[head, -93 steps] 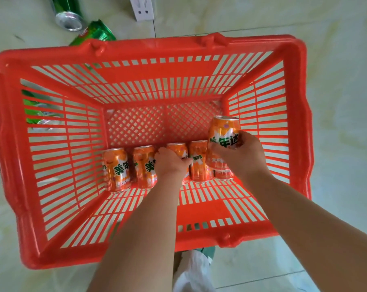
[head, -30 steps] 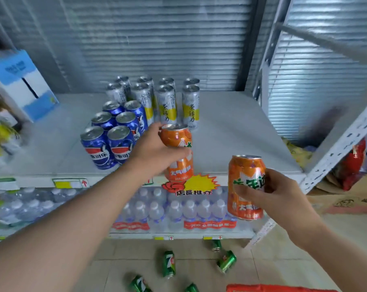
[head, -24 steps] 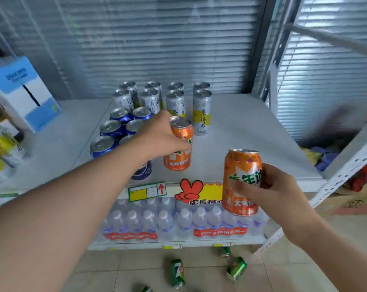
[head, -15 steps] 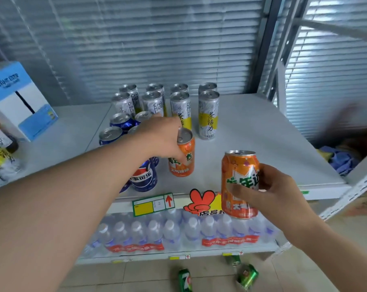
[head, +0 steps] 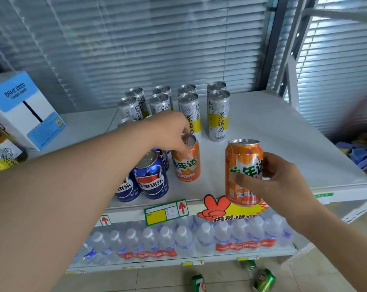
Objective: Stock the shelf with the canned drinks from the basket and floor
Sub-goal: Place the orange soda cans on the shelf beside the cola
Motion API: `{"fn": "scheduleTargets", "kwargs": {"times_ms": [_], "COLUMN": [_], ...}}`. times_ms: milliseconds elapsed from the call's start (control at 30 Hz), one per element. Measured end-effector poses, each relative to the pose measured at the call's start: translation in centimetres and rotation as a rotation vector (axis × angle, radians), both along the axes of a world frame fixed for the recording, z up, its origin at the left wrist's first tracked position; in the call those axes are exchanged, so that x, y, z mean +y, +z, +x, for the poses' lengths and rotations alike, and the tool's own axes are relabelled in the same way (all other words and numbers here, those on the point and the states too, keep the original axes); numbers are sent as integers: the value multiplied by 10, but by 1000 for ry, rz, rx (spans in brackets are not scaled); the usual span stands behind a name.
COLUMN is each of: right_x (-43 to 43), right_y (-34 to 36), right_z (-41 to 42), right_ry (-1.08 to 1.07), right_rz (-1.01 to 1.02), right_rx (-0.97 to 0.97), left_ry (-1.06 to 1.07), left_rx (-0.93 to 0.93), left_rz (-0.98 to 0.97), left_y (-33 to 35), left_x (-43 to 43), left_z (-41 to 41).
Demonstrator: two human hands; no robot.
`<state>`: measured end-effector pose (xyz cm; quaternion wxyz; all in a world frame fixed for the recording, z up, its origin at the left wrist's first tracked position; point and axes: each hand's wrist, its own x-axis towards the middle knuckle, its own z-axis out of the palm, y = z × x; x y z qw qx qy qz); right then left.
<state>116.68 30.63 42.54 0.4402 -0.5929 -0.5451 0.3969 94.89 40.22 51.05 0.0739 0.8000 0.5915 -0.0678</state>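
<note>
Orange Mirinda can (head: 185, 165) upright on the shelf (head: 273, 144) at frame centre, beside blue Pepsi cans (head: 151, 178), left hand (head: 170, 131) fingers clamped round its top. Second orange can (head: 241, 165) lower right, clamped in right hand (head: 283, 184) fingers, off the shelf.

The left forearm (head: 62, 186) reaches in from the lower left, stretched forward. The left hand (head: 170, 131) is palm down, its fingers curled over the rim of the standing orange can (head: 186, 165) and its thumb on the can's side. The right forearm (head: 336, 239) comes from the lower right. The right hand (head: 283, 182) wraps the raised orange can (head: 241, 163), held upright.
</note>
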Motion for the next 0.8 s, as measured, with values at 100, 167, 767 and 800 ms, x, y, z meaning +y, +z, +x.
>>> {"fn": "scheduleTargets", "kwargs": {"times_ms": [100,167,767,800], "right_x": [5,9,37,38], "right_y": [0,-1,-9,-9], "right_z": [-2,-4,-22,-23], "right_ry": [5,10,5,6], "right_rz": [8,13,54,53], "right_rx": [10,6,47,47], "left_ry": [-25,-24,-93,-85], "left_rx": [14,26,117,124], "left_rz": [20,35,271,278], "left_y": [-2,-2,-8,-7], "left_x": [8,15,39,39], "left_z": [1,0,-11,-11]}}
